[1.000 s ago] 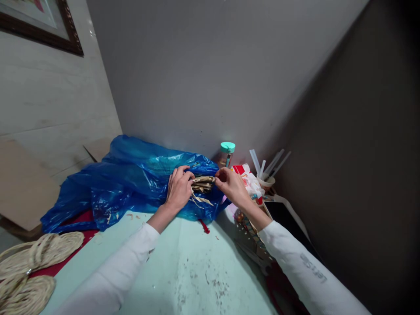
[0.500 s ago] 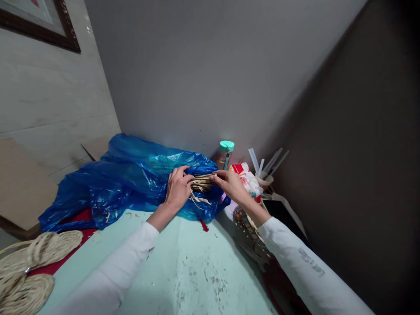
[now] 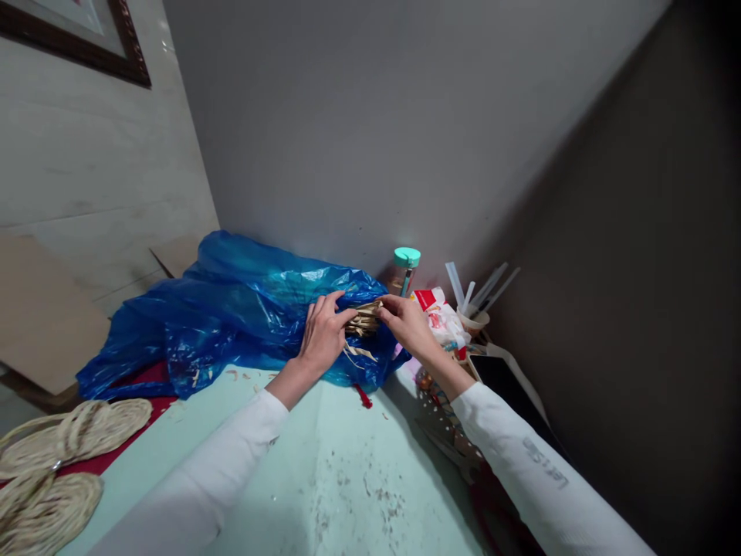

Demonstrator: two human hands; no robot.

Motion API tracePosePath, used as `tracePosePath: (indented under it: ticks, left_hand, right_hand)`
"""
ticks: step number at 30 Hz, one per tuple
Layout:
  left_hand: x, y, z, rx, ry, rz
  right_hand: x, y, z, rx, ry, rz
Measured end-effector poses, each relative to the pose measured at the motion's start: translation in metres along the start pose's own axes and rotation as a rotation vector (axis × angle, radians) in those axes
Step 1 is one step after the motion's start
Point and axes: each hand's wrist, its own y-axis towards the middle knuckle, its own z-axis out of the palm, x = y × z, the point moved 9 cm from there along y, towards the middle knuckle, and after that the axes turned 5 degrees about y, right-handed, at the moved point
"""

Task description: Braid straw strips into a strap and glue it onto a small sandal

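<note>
A bundle of dry, straw-coloured strips (image 3: 364, 320) lies in the mouth of a crumpled blue plastic bag (image 3: 248, 301). My left hand (image 3: 325, 332) rests on the bag at the left of the bundle, its fingers bent and its thumb against the strips. From the right, my right hand (image 3: 405, 320) pinches the upper right end of the strips between thumb and fingers. A few loose strips stick out below the bundle. The rest of the bundle is hidden inside the bag.
Coils of braided cord (image 3: 52, 494) lie at the left on a red cloth. Behind my right hand stand a jar with a turquoise lid (image 3: 407, 258), a red-and-white packet (image 3: 441, 318) and a cup of tubes (image 3: 473, 320). A dark tablet (image 3: 509, 390) is at the right.
The whole view has shifted slightly. My left thumb and fingers have moved a little along the strips, and my right hand still pinches their end.
</note>
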Motion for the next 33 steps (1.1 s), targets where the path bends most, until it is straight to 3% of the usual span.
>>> tracePosePath:
  ticks: [8, 19, 27, 33]
  left_hand:
    - [-0.013, -0.004, 0.005, 0.026, 0.003, 0.071]
    - [-0.014, -0.004, 0.008, 0.072, 0.036, 0.045]
    - [-0.012, -0.005, 0.013, 0.076, 0.047, 0.053]
    - [-0.011, -0.005, 0.013, 0.064, 0.052, 0.051]
  right_hand:
    - [0.002, -0.002, 0.001, -0.035, -0.085, 0.044]
    - [0.005, -0.001, -0.004, -0.134, -0.089, 0.004]
    - [-0.022, 0.008, -0.009, -0.128, 0.061, 0.073]
    - [-0.038, 0.007, -0.027, -0.190, 0.130, 0.103]
